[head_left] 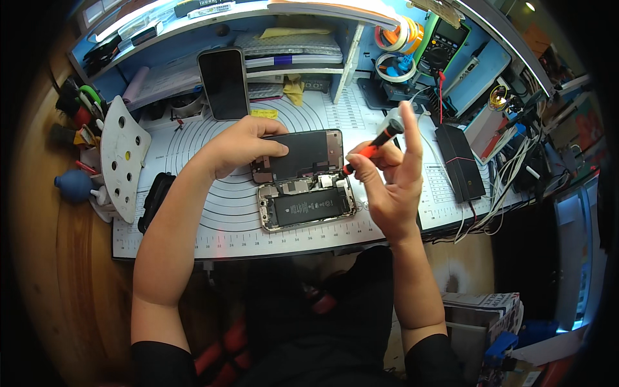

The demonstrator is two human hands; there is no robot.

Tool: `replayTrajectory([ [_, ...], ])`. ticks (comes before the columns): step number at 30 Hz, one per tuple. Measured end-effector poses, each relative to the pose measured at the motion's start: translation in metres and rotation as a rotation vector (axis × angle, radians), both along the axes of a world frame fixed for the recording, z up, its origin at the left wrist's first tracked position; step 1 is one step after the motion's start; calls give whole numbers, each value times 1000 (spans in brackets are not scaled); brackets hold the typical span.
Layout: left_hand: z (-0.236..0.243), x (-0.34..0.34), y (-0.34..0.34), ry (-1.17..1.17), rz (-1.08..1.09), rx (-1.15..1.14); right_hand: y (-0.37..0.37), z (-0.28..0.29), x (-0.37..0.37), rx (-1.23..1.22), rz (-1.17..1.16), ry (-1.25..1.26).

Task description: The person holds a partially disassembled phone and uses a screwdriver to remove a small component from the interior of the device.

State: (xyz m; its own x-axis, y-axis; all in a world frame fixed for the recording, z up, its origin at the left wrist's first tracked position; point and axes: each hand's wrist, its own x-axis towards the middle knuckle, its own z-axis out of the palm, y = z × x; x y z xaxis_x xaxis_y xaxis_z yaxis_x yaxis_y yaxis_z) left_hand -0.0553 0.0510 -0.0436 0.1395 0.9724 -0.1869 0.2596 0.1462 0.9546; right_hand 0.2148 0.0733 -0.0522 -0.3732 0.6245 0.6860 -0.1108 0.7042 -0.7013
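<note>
An opened smartphone lies on the printed white mat. Its lower body shows a black battery and circuit parts, and its screen panel is folded up along the far side. My left hand grips the panel's left part, thumb on its inner face and fingers behind. Between thumb and fingers, my right hand holds a red and black screwdriver, index finger raised along its far end. The driver slants down toward the phone's upper right corner; whether its tip touches is too small to tell.
Behind stands another dark-screened phone, near a blue shelf. A tool holder and blue air blower are at left. A black box, tangled cables and a multimeter occupy the right.
</note>
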Motion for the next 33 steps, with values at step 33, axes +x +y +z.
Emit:
replayTrajectory([
  [33, -4, -5, 2, -43, -31, 5, -1, -27, -22, 100, 39, -11],
])
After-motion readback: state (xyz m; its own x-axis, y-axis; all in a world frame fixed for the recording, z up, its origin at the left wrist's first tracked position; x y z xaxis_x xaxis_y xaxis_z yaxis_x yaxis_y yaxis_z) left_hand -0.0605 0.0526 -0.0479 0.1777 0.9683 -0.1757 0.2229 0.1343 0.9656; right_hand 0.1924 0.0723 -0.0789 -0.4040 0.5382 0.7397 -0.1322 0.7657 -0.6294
